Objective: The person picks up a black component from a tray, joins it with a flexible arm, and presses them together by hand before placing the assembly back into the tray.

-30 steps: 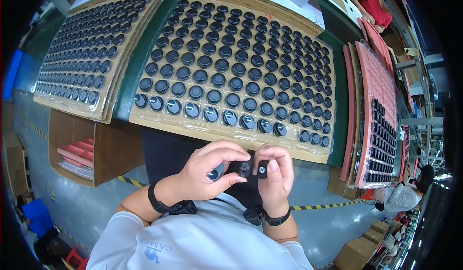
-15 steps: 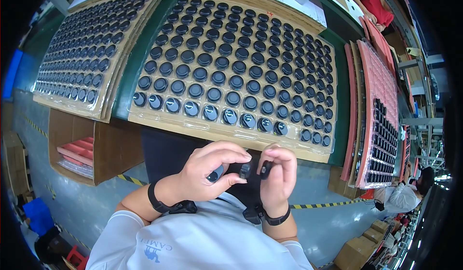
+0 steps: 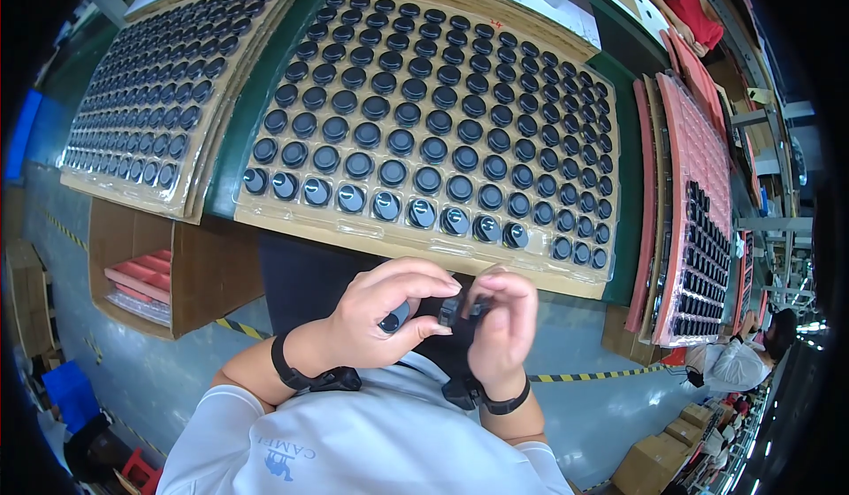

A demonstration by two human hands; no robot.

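My left hand is closed, pinching a small dark piece between thumb and index fingertip. Tucked against its palm is a black round cap with a shiny face. Close on the right, the bent fingers of my right hand grip a small black part, partly hidden and blurred. The two small pieces nearly meet; whether they touch I cannot tell. Both hands are just in front of a clear plastic tray on brown board, filled with rows of black round caps. One pocket in its nearest row holds no cap.
Another filled tray stack stands at left. Pink trays with black parts are at right. Below left sits a cardboard box with pink trays inside. A person in red is at far right, another in white lower down.
My right hand has moved slightly left, bringing its small black part up beside the piece in my left hand. My left hand stays almost still.
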